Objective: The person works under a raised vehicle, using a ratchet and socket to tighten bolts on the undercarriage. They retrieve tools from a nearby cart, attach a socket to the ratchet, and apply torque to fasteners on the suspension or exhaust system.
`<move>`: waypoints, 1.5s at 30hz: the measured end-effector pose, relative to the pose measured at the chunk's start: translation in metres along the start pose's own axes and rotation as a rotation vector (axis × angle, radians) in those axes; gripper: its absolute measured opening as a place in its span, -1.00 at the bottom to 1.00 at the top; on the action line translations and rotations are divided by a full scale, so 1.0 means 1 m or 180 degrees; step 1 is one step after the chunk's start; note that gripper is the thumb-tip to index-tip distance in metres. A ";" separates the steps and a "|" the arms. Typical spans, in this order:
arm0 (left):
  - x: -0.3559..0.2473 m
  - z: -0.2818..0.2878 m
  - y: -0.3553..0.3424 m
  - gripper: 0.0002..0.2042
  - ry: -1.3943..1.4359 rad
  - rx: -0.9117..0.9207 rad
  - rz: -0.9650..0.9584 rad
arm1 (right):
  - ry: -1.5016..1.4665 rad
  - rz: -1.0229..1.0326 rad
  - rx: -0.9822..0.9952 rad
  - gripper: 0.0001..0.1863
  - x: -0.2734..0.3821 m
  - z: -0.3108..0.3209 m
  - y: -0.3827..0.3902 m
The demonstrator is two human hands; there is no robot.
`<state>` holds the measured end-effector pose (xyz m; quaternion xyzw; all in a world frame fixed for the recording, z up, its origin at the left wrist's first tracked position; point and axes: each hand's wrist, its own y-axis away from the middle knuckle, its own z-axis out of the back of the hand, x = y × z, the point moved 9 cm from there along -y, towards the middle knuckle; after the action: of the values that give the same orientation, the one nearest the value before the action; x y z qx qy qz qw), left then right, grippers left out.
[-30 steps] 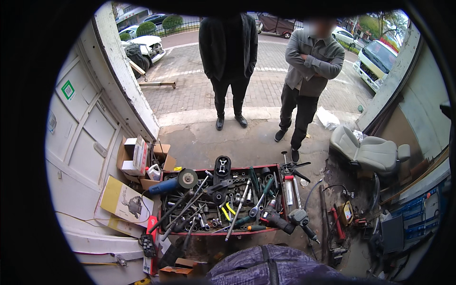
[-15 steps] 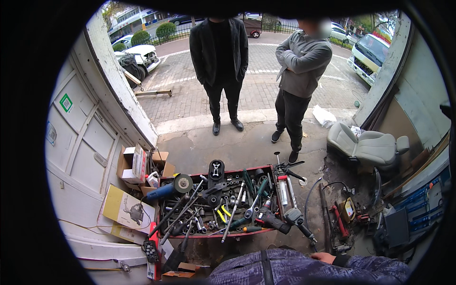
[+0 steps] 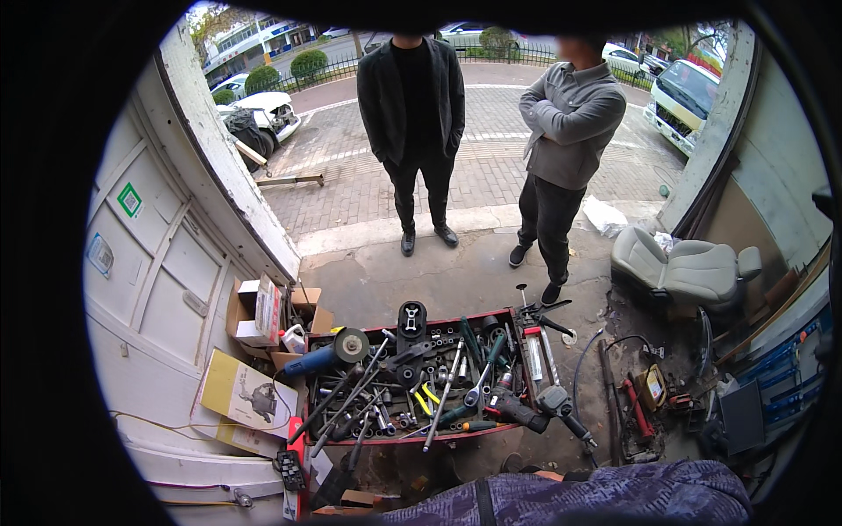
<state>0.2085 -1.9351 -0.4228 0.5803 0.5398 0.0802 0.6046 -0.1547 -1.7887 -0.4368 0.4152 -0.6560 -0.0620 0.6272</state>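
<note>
Below, red metal tray (image 3: 517,314) w/ steel wrenches (image 3: 443,394), blue grinder (image 3: 320,355).

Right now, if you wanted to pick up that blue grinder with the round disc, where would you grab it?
Take the blue angle grinder by its long blue body, coming from above, at the end away from the disc. It lies on top of the other tools at the left end of the red tool tray, so the body is free, and the round disc is the part to avoid.
</note>
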 end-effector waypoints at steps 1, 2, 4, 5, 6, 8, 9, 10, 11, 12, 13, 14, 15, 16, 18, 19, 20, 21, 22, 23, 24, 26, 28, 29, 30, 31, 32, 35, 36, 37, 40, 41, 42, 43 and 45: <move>0.002 0.002 -0.001 -0.63 0.0021 -0.0017 0.0004 | -0.0130 -0.0001 -0.0085 -0.52 0.008 0.003 0.002; 0.005 0.003 -0.003 -0.62 0.0033 -0.0027 0.0002 | -0.0250 0.0011 -0.0122 -0.54 0.017 0.003 0.004; 0.013 0.005 -0.003 -0.62 0.0090 -0.0067 -0.0018 | -0.0410 0.0080 -0.0108 -0.59 0.042 0.005 0.009; 0.016 0.006 -0.003 -0.62 0.0135 -0.0083 -0.0018 | -0.0552 0.0381 -0.0004 -0.62 0.063 0.006 0.011; 0.021 0.007 -0.001 -0.62 0.0191 -0.0106 -0.0019 | -0.0362 0.0259 0.0178 -0.67 0.071 0.002 0.014; 0.026 0.014 0.005 -0.61 0.0445 -0.0205 -0.0051 | 0.0110 0.0243 0.0158 -0.69 0.092 0.009 0.014; 0.032 0.018 0.008 -0.61 0.0796 -0.0275 0.0086 | 0.0362 0.0096 0.0310 -0.70 0.095 0.008 0.012; 0.025 0.024 0.009 -0.61 0.0658 -0.0321 -0.0174 | 0.0256 0.0038 -0.0180 -0.70 0.100 0.025 0.006; 0.019 0.024 0.010 -0.61 -0.0047 -0.0245 -0.0419 | 0.0157 -0.0179 -0.0517 -0.70 0.097 0.035 0.001; 0.012 0.024 0.007 -0.63 -0.1049 -0.0207 -0.0693 | 0.0039 -0.0417 -0.0846 -0.70 0.090 0.043 -0.005; 0.009 0.026 0.007 -0.62 -0.2175 -0.0364 -0.0913 | -0.0088 -0.0673 -0.1171 -0.70 0.079 0.049 -0.008; 0.024 0.036 -0.003 -0.53 -0.1848 -0.0536 -0.0470 | 0.0720 -0.0543 -0.1381 -0.62 0.081 0.051 -0.018; 0.048 0.049 -0.007 -0.49 -0.1725 -0.0802 0.0154 | 0.1890 -0.0533 -0.1217 -0.57 0.079 0.044 -0.029; 0.057 0.051 -0.011 -0.49 -0.2442 -0.0898 0.0171 | 0.1713 -0.0972 -0.1500 -0.56 0.059 0.046 -0.029; 0.102 0.035 -0.012 -0.56 -0.1659 -0.0163 0.0291 | 0.1917 -0.0814 -0.1429 -0.60 0.045 0.038 -0.034; 0.115 0.026 -0.001 -0.58 -0.0498 0.0103 -0.0108 | 0.1424 -0.0585 -0.1355 -0.62 0.040 0.032 -0.028; 0.143 0.034 0.012 -0.62 0.0173 0.0177 0.0251 | 0.1521 -0.0304 -0.1161 -0.63 0.042 0.027 -0.021; 0.161 0.046 0.044 -0.64 0.0197 0.0100 -0.0063 | 0.0898 -0.0343 -0.0832 -0.62 0.035 0.022 -0.002; 0.180 0.045 0.067 -0.66 0.0338 0.0210 -0.0069 | 0.0462 -0.0454 -0.0875 -0.61 0.030 0.020 0.020; 0.206 0.041 0.094 -0.66 0.0930 0.0457 0.0183 | -0.0614 -0.0512 -0.0786 -0.64 0.027 0.015 0.044; 0.227 0.038 0.121 -0.64 0.1303 0.0577 0.0375 | -0.1578 -0.0910 -0.0755 -0.65 0.017 0.008 0.073; 0.258 0.028 0.156 -0.64 0.1670 0.0661 0.0596 | -0.2279 -0.1074 -0.0768 -0.46 0.019 -0.005 0.127; 0.280 0.015 0.171 -0.64 0.1707 0.0508 0.0735 | -0.1769 -0.1088 -0.0298 -0.41 0.025 -0.018 0.145; 0.287 0.008 0.171 -0.65 0.1668 0.0383 0.0784 | -0.1684 -0.1101 -0.0292 -0.42 0.023 -0.019 0.150; 0.293 0.002 0.169 -0.65 0.1534 0.0207 0.0851 | -0.1599 -0.1113 -0.0285 -0.42 0.019 -0.018 0.153; 0.297 -0.001 0.165 -0.65 0.1320 -0.0017 0.0917 | -0.1417 -0.1124 -0.0387 -0.45 0.012 -0.013 0.152; 0.300 -0.004 0.160 -0.65 0.1107 -0.0224 0.0982 | -0.1480 -0.0911 -0.0335 -0.49 0.010 -0.011 0.151; 0.301 -0.007 0.149 -0.66 0.0601 -0.0626 0.1100 | -0.2065 -0.0837 -0.0982 -0.64 -0.030 0.013 0.164; 0.301 -0.005 0.146 -0.66 0.0483 -0.0718 0.1117 | -0.0605 -0.0345 -0.0956 -0.67 -0.027 0.014 0.171; 0.303 -0.005 0.144 -0.66 0.0393 -0.0749 0.1128 | 0.0433 -0.0160 -0.1035 -0.64 -0.031 0.013 0.175; 0.309 0.002 0.135 -0.67 0.0138 -0.0796 0.1131 | 0.0959 -0.0742 -0.1268 -0.54 -0.053 0.012 0.172; 0.309 0.007 0.131 -0.67 0.0016 -0.0779 0.1131 | 0.1424 -0.0333 -0.1287 -0.51 -0.029 0.015 0.149; 0.308 0.013 0.128 -0.67 -0.0129 -0.0747 0.1124 | 0.1821 0.0173 -0.1277 -0.48 0.007 0.016 0.123; 0.302 0.021 0.124 -0.67 -0.0333 -0.0703 0.1122 | 0.1682 0.0206 -0.1253 -0.52 0.039 0.022 0.102; 0.277 0.039 0.120 -0.67 -0.1026 -0.0548 0.1052 | 0.2192 -0.0178 -0.1500 -0.62 0.120 0.042 0.055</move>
<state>0.4135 -1.7210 -0.4932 0.6123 0.3253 0.1301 0.7088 -0.2017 -1.8464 -0.3197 0.2745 -0.3643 -0.0850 0.8859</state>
